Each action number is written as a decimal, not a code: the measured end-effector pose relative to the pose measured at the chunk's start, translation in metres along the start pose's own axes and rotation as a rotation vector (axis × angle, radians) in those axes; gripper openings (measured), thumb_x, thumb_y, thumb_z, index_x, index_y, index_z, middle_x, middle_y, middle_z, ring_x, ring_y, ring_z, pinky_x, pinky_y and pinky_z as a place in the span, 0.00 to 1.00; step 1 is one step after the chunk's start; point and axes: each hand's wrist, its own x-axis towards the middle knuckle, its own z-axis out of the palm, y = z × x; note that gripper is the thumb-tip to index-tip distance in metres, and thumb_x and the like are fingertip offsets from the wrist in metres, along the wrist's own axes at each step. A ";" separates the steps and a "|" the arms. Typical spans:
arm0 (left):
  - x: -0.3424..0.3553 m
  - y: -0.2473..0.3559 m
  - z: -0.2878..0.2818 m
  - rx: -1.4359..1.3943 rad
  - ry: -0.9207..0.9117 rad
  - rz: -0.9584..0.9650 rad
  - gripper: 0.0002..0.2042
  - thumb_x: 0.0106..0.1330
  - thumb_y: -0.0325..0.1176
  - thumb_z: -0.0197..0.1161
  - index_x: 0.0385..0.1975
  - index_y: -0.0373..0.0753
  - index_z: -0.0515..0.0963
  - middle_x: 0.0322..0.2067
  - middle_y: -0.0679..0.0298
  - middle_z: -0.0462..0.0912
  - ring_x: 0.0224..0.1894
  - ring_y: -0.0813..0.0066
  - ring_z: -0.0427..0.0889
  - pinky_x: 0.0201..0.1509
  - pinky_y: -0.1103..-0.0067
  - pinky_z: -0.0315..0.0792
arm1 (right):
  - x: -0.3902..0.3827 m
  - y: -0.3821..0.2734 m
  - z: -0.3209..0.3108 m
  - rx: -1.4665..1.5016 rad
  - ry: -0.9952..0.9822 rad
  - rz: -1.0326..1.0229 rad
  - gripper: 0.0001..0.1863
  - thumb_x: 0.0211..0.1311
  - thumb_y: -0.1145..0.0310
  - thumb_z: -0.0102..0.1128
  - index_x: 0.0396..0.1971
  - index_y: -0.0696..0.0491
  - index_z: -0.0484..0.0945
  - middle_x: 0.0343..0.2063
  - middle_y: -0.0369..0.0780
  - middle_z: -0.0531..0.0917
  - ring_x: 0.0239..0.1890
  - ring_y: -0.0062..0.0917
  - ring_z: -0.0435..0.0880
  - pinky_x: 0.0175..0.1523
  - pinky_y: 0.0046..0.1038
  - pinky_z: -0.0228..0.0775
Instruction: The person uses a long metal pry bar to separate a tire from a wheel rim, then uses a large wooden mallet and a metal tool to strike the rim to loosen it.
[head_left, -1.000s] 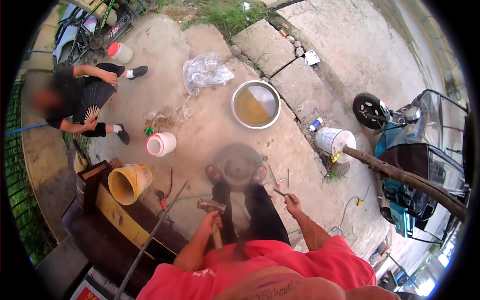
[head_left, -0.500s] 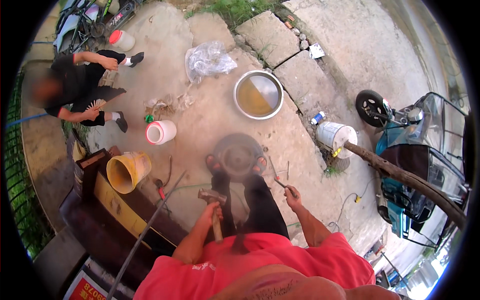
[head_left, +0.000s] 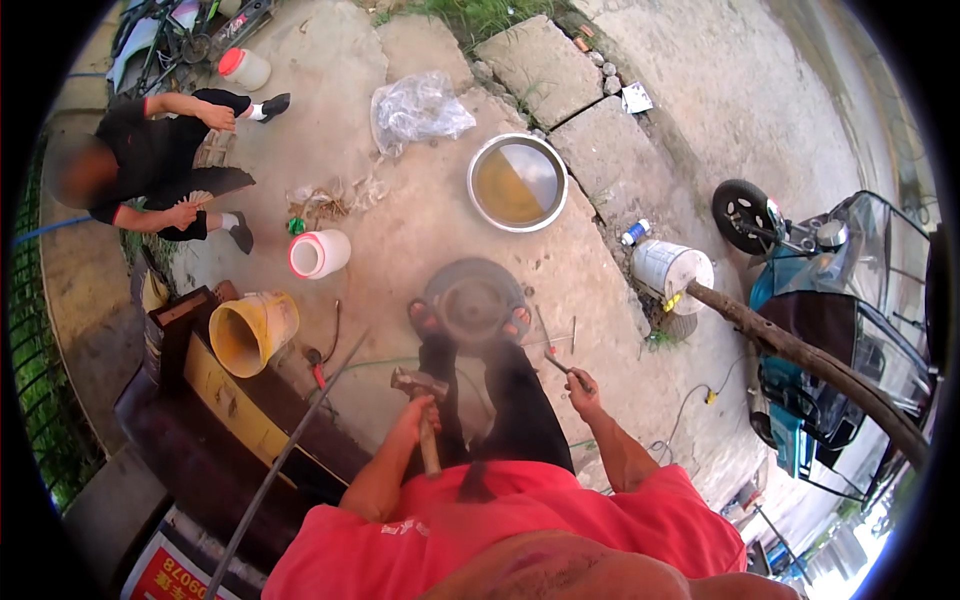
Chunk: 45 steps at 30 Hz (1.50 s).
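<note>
— Okay, left hand?
— Clenched round wooden hammer handle, head just above fist, short of grey metal disc.
— Right hand?
— Pinching thin metal rod, tip toward disc.
— Packaging nearby?
— White jar, red rim, up-left of hammer; yellow bucket left; white bucket up-right of rod; red-yellow sign far below-left.
</note>
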 end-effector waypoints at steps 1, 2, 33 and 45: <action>0.000 0.000 -0.003 -0.009 0.000 0.007 0.11 0.68 0.40 0.64 0.30 0.46 0.70 0.18 0.73 0.69 0.17 0.79 0.67 0.25 0.74 0.68 | -0.001 0.003 0.001 -0.005 -0.006 -0.015 0.18 0.73 0.58 0.59 0.54 0.52 0.80 0.35 0.35 0.84 0.34 0.19 0.83 0.33 0.24 0.75; 0.001 0.000 -0.005 -0.006 -0.016 0.003 0.11 0.68 0.40 0.64 0.30 0.46 0.70 0.18 0.72 0.69 0.17 0.78 0.67 0.25 0.74 0.68 | -0.001 0.004 0.000 -0.009 -0.017 -0.019 0.18 0.73 0.58 0.59 0.54 0.52 0.80 0.35 0.35 0.84 0.34 0.19 0.83 0.33 0.24 0.75; 0.010 0.012 -0.024 -0.007 0.042 0.027 0.11 0.67 0.40 0.66 0.32 0.42 0.72 0.23 0.66 0.71 0.21 0.73 0.71 0.26 0.71 0.72 | 0.001 -0.032 0.016 -0.125 -0.072 0.199 0.20 0.74 0.58 0.55 0.59 0.51 0.77 0.44 0.39 0.84 0.43 0.24 0.86 0.41 0.29 0.79; -0.006 0.004 -0.006 0.007 0.058 0.038 0.10 0.70 0.40 0.61 0.31 0.46 0.69 0.19 0.72 0.69 0.17 0.80 0.66 0.25 0.75 0.69 | -0.001 -0.028 0.016 -0.132 -0.076 0.175 0.20 0.74 0.57 0.55 0.60 0.50 0.76 0.44 0.38 0.83 0.42 0.25 0.86 0.39 0.28 0.78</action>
